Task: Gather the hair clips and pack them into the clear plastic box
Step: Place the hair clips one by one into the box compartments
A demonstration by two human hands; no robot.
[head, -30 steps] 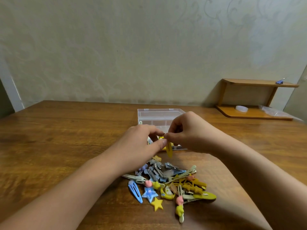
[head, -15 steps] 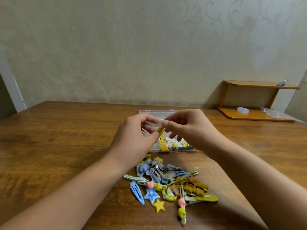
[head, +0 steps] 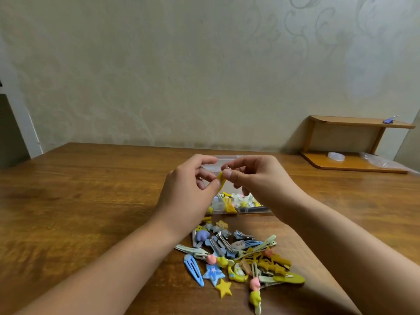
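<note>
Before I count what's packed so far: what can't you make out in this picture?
Head view only:
- Clear plastic box: both hands cover most of it.
- Yellow clip: pinched between left hand and right hand, its shape mostly covered.
- Blue thing on the shelf: too small to identify.

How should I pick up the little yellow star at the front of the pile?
Pinch the yellow star across its middle, thumb in one notch between points and finger in the opposite notch. Come straight down from above: it lies flat on the table at the near edge of the pile, beside the blue star, with bare wood in front, so probably nothing blocks your fingers.
</note>
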